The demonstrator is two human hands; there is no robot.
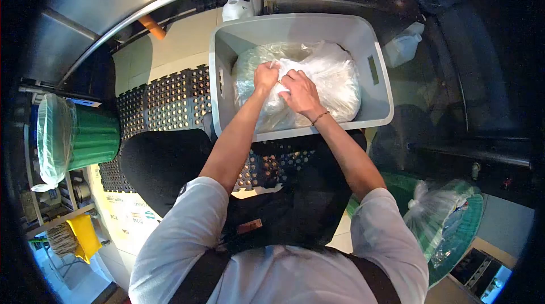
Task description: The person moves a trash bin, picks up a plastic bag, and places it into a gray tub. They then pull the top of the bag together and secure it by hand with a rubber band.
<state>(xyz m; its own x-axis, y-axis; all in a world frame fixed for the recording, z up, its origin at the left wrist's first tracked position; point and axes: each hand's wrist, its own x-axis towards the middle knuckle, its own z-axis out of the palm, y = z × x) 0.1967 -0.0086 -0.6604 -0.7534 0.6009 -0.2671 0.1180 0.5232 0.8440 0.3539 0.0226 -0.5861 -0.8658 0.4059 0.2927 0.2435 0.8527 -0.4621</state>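
Observation:
A grey plastic tub [295,24] stands in front of my knees, with a clear plastic bag [335,85] bulging inside it. The bag's contents look pale and cannot be made out. My left hand [265,76] is closed in a fist on the gathered plastic near the bag's middle. Close beside it, my right hand [302,92] has its fingers curled over the same bunched plastic. The two hands almost touch. The fingertips are partly hidden by the folds.
Black perforated rubber matting [170,99] covers part of the floor. A green bin [93,136] with a plastic liner is at left; another green bin [474,219] with a knotted bag is at right. White jugs [235,9] flank the tub. A metal rail [153,5] curves at upper left.

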